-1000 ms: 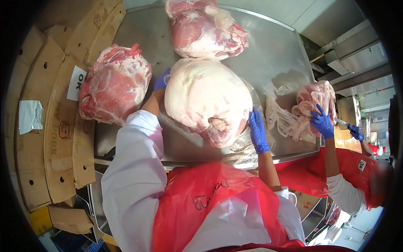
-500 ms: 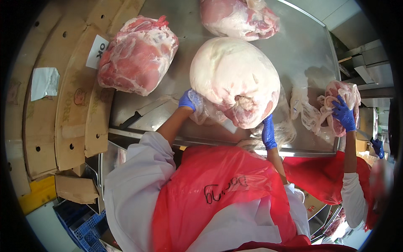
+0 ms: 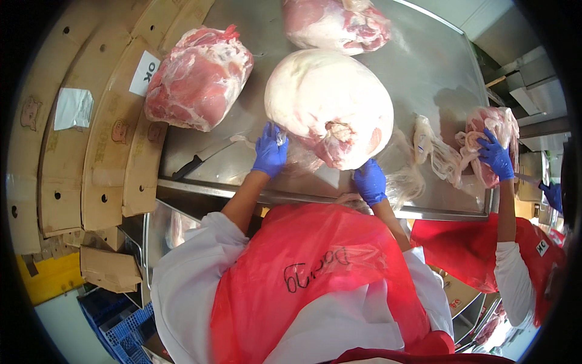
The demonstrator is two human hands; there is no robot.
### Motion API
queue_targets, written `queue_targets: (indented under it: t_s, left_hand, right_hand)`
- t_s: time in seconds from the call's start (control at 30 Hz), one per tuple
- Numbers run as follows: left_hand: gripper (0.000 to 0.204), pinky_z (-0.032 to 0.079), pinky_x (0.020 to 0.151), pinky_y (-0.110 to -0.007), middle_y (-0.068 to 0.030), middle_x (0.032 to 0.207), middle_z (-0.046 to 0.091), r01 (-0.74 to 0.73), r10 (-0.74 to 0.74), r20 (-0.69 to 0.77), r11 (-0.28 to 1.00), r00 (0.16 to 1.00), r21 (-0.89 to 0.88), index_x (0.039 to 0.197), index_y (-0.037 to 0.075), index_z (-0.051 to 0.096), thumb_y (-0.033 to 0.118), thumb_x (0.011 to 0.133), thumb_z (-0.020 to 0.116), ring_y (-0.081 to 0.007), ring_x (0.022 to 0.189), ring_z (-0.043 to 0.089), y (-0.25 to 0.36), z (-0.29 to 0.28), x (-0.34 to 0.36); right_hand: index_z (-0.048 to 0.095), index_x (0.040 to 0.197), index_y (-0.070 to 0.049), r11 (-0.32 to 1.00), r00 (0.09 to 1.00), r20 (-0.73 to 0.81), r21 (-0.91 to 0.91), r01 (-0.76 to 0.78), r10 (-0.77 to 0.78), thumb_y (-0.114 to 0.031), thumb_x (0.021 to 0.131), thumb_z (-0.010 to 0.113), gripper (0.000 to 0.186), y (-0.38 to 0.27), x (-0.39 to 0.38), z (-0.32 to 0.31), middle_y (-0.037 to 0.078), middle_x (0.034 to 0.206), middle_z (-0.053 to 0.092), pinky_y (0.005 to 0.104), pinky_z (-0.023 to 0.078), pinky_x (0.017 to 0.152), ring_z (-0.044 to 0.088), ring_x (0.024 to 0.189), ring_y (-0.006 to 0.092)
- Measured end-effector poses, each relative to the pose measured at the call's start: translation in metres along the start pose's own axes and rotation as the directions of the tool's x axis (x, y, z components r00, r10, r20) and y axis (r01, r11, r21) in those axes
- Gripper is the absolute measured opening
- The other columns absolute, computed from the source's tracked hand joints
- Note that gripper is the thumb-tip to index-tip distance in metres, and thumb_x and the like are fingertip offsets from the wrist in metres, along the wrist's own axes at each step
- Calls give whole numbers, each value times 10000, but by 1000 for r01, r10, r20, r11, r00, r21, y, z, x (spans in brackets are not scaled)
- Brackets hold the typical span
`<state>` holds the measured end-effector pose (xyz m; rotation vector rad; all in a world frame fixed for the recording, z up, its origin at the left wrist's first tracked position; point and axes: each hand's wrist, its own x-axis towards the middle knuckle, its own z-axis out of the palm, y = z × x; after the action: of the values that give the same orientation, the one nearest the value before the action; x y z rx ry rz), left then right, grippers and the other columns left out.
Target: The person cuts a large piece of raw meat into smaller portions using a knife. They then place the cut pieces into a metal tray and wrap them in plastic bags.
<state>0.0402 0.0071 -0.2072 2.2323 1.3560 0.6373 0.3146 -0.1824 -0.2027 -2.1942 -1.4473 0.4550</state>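
A large, pale, skin-covered leg of meat (image 3: 327,97) lies on the steel table (image 3: 424,79), its cut end facing me. Clear plastic film (image 3: 301,159) is bunched under its near side. My left hand (image 3: 270,153), in a blue glove, is at its lower left, with a bit of film between thumb and fingers. Against the near right edge is my gloved right hand (image 3: 368,182), its fingers curled in and whatever they hold hidden. More crumpled film (image 3: 403,176) lies to the right of that hand.
Further meat pieces lie at far left (image 3: 200,82) and far centre (image 3: 336,24). A dark-handled knife (image 3: 189,165) rests near the front edge. Cardboard boxes (image 3: 103,139) line the left. At right, a co-worker's gloved hand (image 3: 497,156) touches wrapped meat (image 3: 500,124); their other hand holds a blade.
My right hand has come down and left from the meat's side to its near edge. The left hand's fingers have turned upward at the film. The view has shifted slightly.
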Motion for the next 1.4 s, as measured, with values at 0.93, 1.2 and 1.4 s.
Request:
queue_targets:
  t_s: [0.93, 1.2, 1.4]
  left_hand:
    - [157, 434, 651, -308, -2, 793, 575, 307, 28, 368, 495, 929, -813, 864, 53, 584, 161, 950, 509, -99, 751, 510, 107, -78, -43]
    - [200, 459, 885, -289, 5, 1064, 582, -50, 136, 11, 434, 991, -899, 1151, 56, 581, 108, 959, 563, -96, 1008, 545, 173, -80, 59]
    - [267, 464, 887, -296, -32, 1094, 595, 27, 32, 30, 75, 999, -997, 1188, 30, 568, 123, 939, 584, -131, 1007, 569, 190, -89, 115]
  right_hand:
    - [611, 836, 2, 831, 998, 38, 555, 29, -60, -246, 940, 397, 343, -25, -47, -62, 114, 619, 522, 375, 431, 600, 522, 588, 226]
    - [612, 944, -10, 536, 923, -373, 801, 267, 97, -132, 885, 586, 137, -80, -4, -143, 89, 936, 624, 275, 510, 681, 617, 783, 167]
    - [606, 1058, 17, 77, 959, -214, 976, 203, 186, -80, 852, 471, 265, -90, 13, -190, 102, 950, 639, 329, 526, 769, 632, 837, 198]
